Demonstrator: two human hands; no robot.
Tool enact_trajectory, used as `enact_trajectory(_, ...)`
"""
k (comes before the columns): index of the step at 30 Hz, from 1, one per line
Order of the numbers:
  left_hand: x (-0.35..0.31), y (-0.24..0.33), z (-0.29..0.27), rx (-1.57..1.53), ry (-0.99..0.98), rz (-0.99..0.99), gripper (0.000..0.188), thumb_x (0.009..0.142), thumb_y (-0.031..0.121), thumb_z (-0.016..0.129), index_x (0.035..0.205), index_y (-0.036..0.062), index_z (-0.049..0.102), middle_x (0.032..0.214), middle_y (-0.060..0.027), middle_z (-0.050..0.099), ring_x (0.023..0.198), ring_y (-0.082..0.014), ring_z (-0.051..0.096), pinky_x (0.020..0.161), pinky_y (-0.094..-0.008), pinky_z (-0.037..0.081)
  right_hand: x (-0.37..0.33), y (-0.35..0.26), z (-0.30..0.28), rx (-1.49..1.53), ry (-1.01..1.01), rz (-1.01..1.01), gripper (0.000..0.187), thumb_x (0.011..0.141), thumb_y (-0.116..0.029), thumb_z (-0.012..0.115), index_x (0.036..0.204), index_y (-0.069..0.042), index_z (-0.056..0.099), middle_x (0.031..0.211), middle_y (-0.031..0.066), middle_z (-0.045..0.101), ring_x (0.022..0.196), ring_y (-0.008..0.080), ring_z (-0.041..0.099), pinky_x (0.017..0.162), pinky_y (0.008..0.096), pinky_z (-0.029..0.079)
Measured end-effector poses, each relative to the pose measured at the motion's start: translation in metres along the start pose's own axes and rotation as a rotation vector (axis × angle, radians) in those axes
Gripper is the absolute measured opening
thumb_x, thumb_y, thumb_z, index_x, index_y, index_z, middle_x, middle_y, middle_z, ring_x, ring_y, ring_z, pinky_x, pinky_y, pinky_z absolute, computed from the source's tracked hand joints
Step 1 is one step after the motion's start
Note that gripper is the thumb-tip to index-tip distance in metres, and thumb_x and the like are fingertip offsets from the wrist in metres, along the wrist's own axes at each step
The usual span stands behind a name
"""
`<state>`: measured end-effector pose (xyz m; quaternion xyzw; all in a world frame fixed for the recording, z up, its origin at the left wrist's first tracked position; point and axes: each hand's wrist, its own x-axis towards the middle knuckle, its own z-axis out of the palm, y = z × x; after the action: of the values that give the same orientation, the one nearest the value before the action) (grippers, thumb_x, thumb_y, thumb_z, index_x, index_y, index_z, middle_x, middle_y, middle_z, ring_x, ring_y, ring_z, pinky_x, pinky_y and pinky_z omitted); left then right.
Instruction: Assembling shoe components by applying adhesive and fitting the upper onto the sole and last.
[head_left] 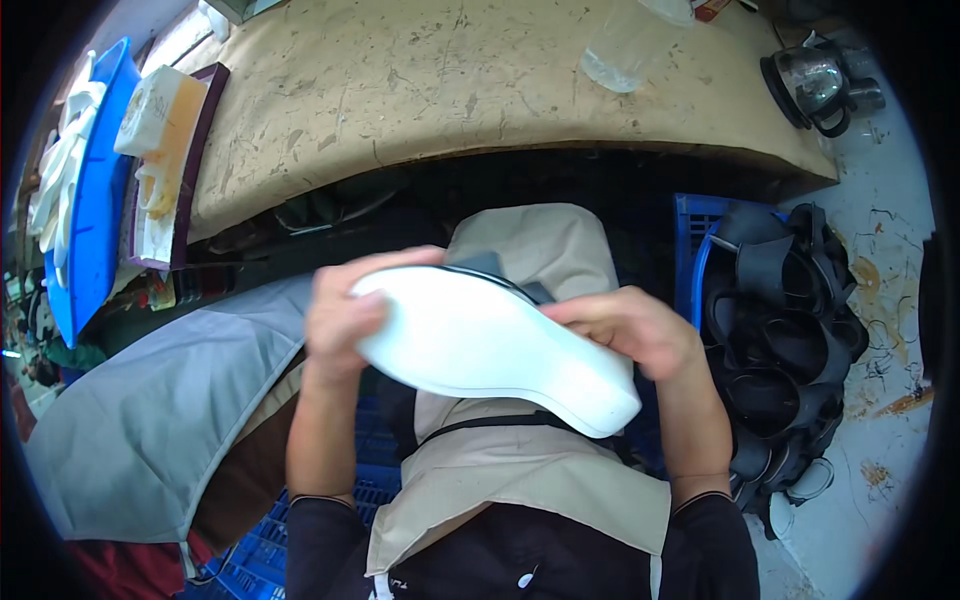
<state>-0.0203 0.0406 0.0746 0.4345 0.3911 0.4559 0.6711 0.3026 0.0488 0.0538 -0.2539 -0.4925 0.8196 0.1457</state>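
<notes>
You hold the white-soled shoe (490,335) at the center of the frame, sole facing the camera. Your left hand (338,312) grips its left end; your right hand (640,330) closes its fingers on the upper edge. Dark footwear (790,262) is piled at right.

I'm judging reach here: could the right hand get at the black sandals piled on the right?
Probably yes: the right hand is on that side, with nothing visibly between it and the black sandals, though it's occupied holding the white-soled sandal.
</notes>
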Motion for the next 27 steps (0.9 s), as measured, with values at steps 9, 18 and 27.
enact_trajectory(9, -0.023, -0.07, 0.032, -0.275, 0.09, -0.013, 0.083, 0.099, 0.026, 0.061, 0.165, 0.0099, 0.014, 0.142, -0.0229, 0.053, 0.131, -0.0316, 0.053, 0.107, -0.0398, 0.043, 0.019, 0.031, -0.002, 0.766, 0.569, -0.555, 0.111, 0.071, -0.054, 0.089, 0.156, -0.005, 0.037, 0.14, 0.0155, 0.061, 0.118, 0.0289, 0.065, 0.103, 0.0449, 0.053)
enact_trajectory(18, 0.005, -0.084, 0.036, -0.44, 0.222, -0.193, 0.051, 0.108, 0.03, 0.056, 0.151, 0.0051, 0.046, 0.133, -0.013, 0.06, 0.116, -0.0186, 0.06, 0.102, -0.0341, 0.049, 0.019, 0.074, -0.009, 0.427, 0.202, -0.261, 0.097, 0.078, -0.047, 0.083, 0.152, 0.0, 0.041, 0.139, 0.0182, 0.059, 0.124, 0.0325, 0.058, 0.108, 0.0424, 0.043)
enact_trajectory(27, 0.015, -0.095, 0.037, -0.494, 0.237, -0.153, 0.043, 0.108, 0.031, 0.056, 0.137, 0.0001, 0.058, 0.124, -0.012, 0.067, 0.102, -0.0172, 0.065, 0.09, -0.0299, 0.054, 0.012, 0.07, 0.033, -0.118, 0.548, -0.326, 0.09, 0.077, -0.044, 0.088, 0.143, 0.003, 0.05, 0.125, 0.0187, 0.066, 0.106, 0.0316, 0.065, 0.097, 0.0414, 0.05)
